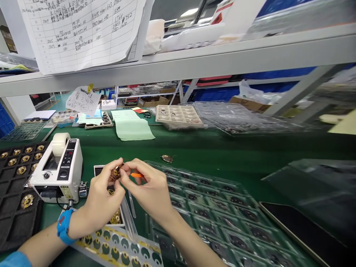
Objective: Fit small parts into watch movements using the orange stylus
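Note:
In the middle of the head view, my left hand point(104, 198) pinches a small round gold-and-copper-coloured metal part point(115, 172) between thumb and fingers. My right hand point(151, 185) meets it from the other side, its thumb and forefinger closed at the part's edge. A slim orange piece point(137, 175) sticks out between the right fingers; its other end is hidden. Under my hands lies a box of gold-coloured rings point(115, 217), partly covered. Close by are a clear plastic strip point(129, 220) and a sheet of round gold-edged stickers point(119, 248).
A white tape dispenser point(59, 168) stands at left, beside a black tray point(16, 222) with gold round parts. Clear blister trays point(211, 207) with dark discs spread at right, near a dark phone-like slab point(300, 233). A round metal part point(167, 158) lies beyond my hands, below a grey shelf point(194, 68).

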Demonstrator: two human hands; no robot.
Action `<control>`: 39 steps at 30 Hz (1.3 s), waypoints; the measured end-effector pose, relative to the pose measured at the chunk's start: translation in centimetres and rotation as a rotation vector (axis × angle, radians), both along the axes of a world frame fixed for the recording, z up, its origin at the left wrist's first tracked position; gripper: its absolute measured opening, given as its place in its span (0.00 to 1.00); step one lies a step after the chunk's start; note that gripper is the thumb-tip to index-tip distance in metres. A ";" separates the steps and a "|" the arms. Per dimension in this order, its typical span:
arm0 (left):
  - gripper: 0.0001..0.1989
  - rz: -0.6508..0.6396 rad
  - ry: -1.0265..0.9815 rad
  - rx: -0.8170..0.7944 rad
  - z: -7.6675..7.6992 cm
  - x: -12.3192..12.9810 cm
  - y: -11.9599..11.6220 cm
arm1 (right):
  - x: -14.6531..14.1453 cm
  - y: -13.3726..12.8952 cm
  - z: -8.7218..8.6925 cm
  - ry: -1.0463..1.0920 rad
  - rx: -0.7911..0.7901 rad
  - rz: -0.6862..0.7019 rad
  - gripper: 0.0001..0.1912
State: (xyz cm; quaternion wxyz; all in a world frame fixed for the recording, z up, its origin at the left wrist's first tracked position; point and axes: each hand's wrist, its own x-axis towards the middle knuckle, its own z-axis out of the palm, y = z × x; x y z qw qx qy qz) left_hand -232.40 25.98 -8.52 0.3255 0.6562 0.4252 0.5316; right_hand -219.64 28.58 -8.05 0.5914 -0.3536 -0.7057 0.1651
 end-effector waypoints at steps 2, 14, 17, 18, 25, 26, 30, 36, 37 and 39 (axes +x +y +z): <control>0.20 0.010 0.011 -0.014 0.0 -0.1 0.3 | 0.0 0.0 0.3 0.042 -0.116 0.084 0.06; 0.20 0.090 -0.216 -0.028 1.2 -2.4 2.7 | 0.9 2.0 -0.4 0.097 -0.473 0.198 0.12; 0.20 0.108 -0.276 0.057 2.7 -3.0 1.9 | 1.0 3.5 -1.6 0.077 -0.497 0.120 0.11; 0.20 0.115 -0.273 0.084 3.2 -3.2 1.6 | 1.2 4.0 -1.9 0.096 -0.492 0.096 0.12; 0.18 0.149 -0.211 0.212 4.8 -4.0 0.5 | 6.7 4.6 0.6 0.252 -0.308 -0.153 0.09; 0.17 0.151 -0.209 0.223 4.9 -4.1 0.5 | 7.8 4.1 1.4 0.283 -0.251 -0.214 0.08; 0.17 0.152 -0.207 0.274 5.1 -4.3 0.4 | 11.5 1.7 4.0 0.392 -0.129 -0.382 0.10; 0.19 0.162 -0.189 0.275 4.9 -4.6 0.5 | 15.2 1.8 4.0 0.379 -0.089 -0.670 0.05; 0.19 0.167 -0.187 0.268 4.9 -4.7 0.5 | 15.8 2.1 3.8 0.352 -0.104 -0.689 0.05; 0.19 0.182 -0.183 0.256 4.9 -4.8 0.6 | 16.8 2.5 3.6 0.289 -0.142 -0.722 0.04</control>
